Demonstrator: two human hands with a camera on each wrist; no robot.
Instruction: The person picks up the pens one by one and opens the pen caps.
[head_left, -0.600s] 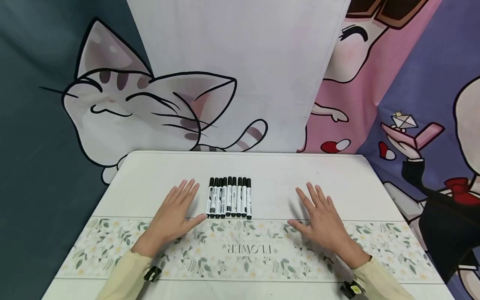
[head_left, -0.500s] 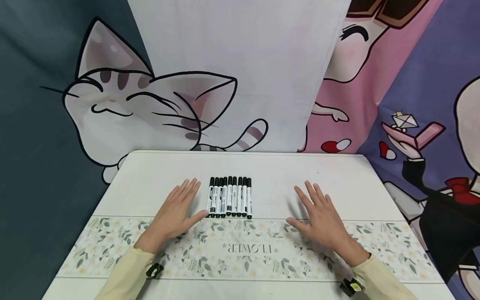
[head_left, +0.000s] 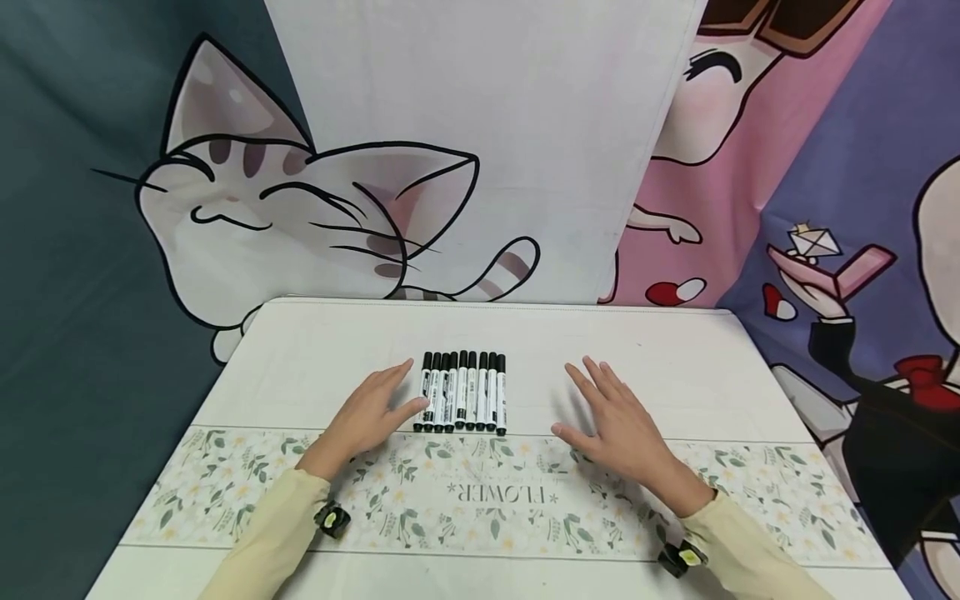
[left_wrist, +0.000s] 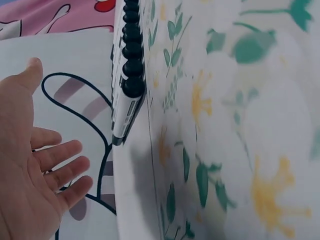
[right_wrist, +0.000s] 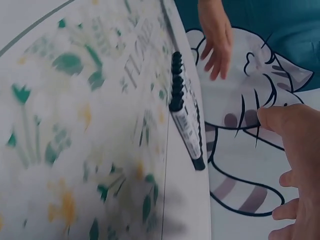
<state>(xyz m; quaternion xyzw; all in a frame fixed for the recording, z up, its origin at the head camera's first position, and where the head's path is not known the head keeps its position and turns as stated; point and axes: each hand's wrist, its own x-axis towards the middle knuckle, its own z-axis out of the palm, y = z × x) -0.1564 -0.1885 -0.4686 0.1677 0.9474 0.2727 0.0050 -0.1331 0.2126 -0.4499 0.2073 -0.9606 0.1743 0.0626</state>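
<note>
Several black-capped white markers (head_left: 463, 392) lie side by side in a neat row on the white table (head_left: 300, 350), at the edge of a floral strip (head_left: 465, 500). My left hand (head_left: 378, 407) is just left of the row, fingers straight, thumb near the leftmost marker. The left wrist view shows the open palm (left_wrist: 35, 175) a little apart from the markers (left_wrist: 127, 85). My right hand (head_left: 611, 423) hovers right of the row with spread fingers, a clear gap between them. The right wrist view shows the markers (right_wrist: 184, 115) and that hand's fingers (right_wrist: 300, 165).
Cartoon cloth backdrops hang behind the table: a cat (head_left: 285, 217) at the left, pink and purple figures (head_left: 825, 250) at the right. The table's far edge (head_left: 487, 304) meets the backdrop. Small wrist cameras (head_left: 332, 518) sit on both cream sleeves.
Both hands have slid inward toward the marker row. The left hand has come up beside the leftmost marker, and the right hand has moved left and slightly forward. The markers have not moved.
</note>
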